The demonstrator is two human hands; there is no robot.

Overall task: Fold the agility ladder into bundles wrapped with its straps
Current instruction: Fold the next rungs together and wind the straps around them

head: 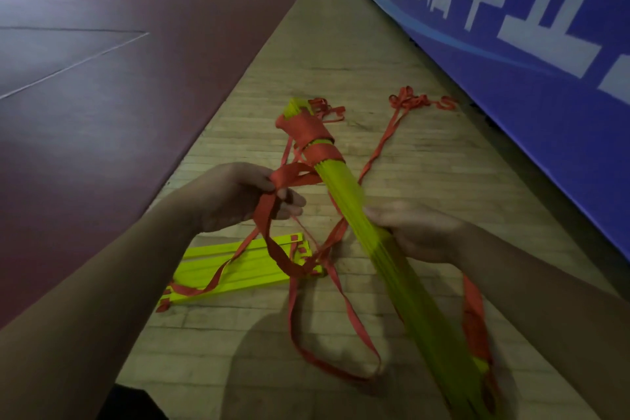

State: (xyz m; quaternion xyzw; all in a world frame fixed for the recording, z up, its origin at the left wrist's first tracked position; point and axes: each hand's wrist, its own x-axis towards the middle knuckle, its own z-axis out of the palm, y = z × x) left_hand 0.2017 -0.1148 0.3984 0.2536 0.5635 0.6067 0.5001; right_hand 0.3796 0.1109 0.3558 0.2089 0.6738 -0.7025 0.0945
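Note:
A bundle of yellow ladder rungs [344, 191] runs diagonally from the upper middle down to the lower right, held above the floor. Red strap [308, 133] is wound around its far end in two bands. My right hand [416, 232] grips the bundle at its middle. My left hand [238, 194] pinches a loop of the red strap [289, 177] just left of the bundle. More loose strap [337, 290] hangs and trails on the floor below. A second flat stack of yellow rungs [231, 269] lies on the floor under my left hand.
A wooden floor strip [341, 54] runs ahead. A blue banner wall [511, 44] lines its right side, and dark red court flooring [119, 95] lies left. Red strap ends [419, 100] are knotted on the floor near the banner. Seated people are far off at the back.

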